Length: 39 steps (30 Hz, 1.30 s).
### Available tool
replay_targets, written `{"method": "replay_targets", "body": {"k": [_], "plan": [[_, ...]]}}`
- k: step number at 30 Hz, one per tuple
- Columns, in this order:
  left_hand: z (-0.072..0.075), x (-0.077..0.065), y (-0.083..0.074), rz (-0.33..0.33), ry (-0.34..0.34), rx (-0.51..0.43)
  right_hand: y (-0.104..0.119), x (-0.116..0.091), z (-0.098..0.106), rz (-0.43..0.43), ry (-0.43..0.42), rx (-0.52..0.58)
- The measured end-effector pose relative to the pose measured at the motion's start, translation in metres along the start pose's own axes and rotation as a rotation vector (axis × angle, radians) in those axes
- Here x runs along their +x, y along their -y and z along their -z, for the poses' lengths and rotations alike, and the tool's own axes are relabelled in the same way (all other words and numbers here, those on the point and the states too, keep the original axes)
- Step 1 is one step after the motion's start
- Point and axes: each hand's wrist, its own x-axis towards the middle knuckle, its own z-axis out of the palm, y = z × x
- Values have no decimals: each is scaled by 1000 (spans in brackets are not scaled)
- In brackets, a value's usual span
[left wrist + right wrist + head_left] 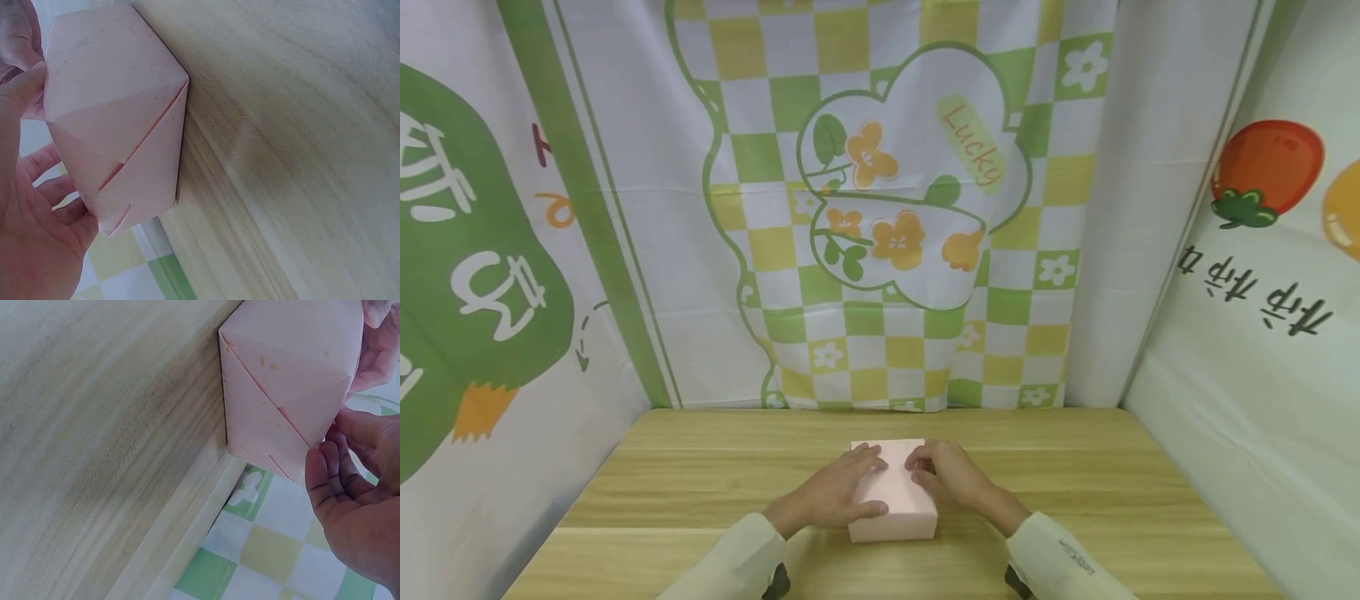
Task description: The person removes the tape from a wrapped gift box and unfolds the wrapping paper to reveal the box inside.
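Observation:
A box wrapped in pale pink paper (898, 492) sits on the wooden table, in front of me. In the left wrist view, diagonal folds cross one end of the pink-wrapped box (119, 112). My left hand (835, 492) rests on its top left side, fingers extended and spread, thumb apart near the front edge. On the opposite side my right hand (951, 475) touches the top right edge with bent fingers. The right wrist view shows this right hand (359, 487) with thumb and fingertips close together at the paper's edge; I cannot tell whether they pinch it.
The wood-grain table (715, 467) extends around the box. Behind it hangs a green and yellow checked curtain (895, 350) with flower prints. Printed white cloth (1247, 400) stands at the right, with another printed cloth (580, 433) at the left.

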Motion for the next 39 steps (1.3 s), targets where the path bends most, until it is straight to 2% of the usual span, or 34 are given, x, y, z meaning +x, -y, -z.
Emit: {"method": "replay_targets", "body": {"k": [7,15,24,34,39], "plan": [[-1,1,1,0,0,6,0,1,1,-10,26,34],[0,2,2,-4,-5,11,0,1,0,-74,22,37],[-1,2,2,-11,-3,21,-1,1,0,-56,12,58],[-2,2,3,-6,-5,31,-5,1,-1,-28,51,62],[-2,2,4,-6,-3,28,-6,1,-3,-14,21,65]]}}
